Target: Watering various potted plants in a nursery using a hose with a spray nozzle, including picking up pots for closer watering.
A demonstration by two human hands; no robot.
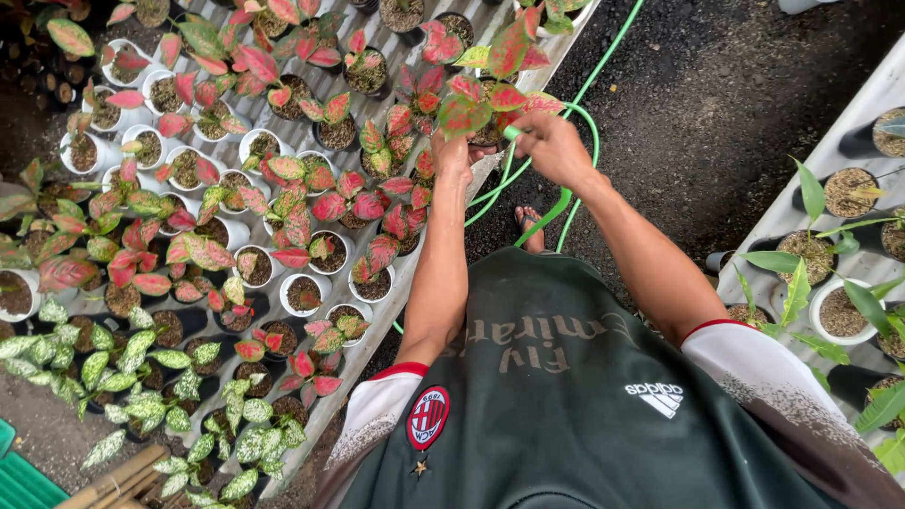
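1. Dark gravel ground runs between two pale slatted benches; the left bench is crowded with small potted plants, and a second bench sits at three o'clock.
2. A green hose lies on the gravel, its long axis running from one o'clock down toward the centre, where it curls into a loop by the hands.
3. A potted plant with red-and-green leaves stands upright at the bench edge near twelve o'clock.
4. Its pot is mostly hidden behind leaves and fingers; the hose's end is covered by the right hand, and a bare foot shows only partly.
5. The left hand is curled against the plant's base; how firmly it grips cannot be told.
6. The right hand is clenched around the hose's end.
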